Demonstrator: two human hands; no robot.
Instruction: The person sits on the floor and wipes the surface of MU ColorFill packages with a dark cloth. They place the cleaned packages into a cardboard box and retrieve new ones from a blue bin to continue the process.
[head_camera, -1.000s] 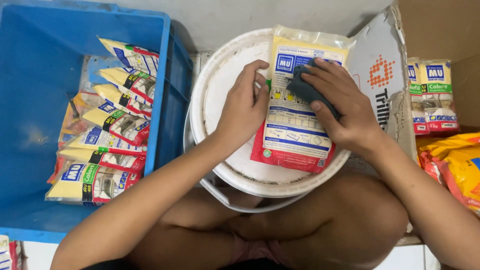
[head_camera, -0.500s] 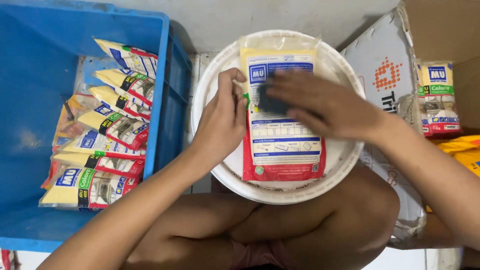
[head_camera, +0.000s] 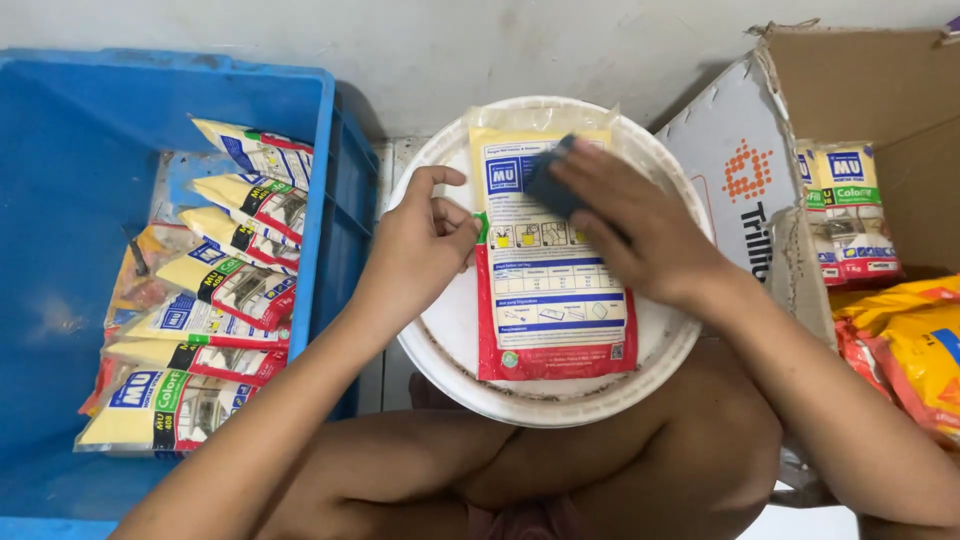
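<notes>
Right hand (head_camera: 640, 235) fingers press a dark cloth (head_camera: 548, 183) onto the packet (head_camera: 550, 270), mid-wipe; left hand (head_camera: 420, 245), half curled and holding nothing, steadies its edge; wiped packets (head_camera: 215, 300) fill the blue crate (head_camera: 60, 200) beyond the left fingers.

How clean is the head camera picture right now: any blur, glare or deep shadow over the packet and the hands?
Head view: light is even and soft; the packet on the white bucket lid is sharp, with faint sheen only on its clear top edge. The right hand and its dark cloth are slightly motion-blurred; the left hand is crisp. Shadow lies between the blue crate and the lid.
</notes>
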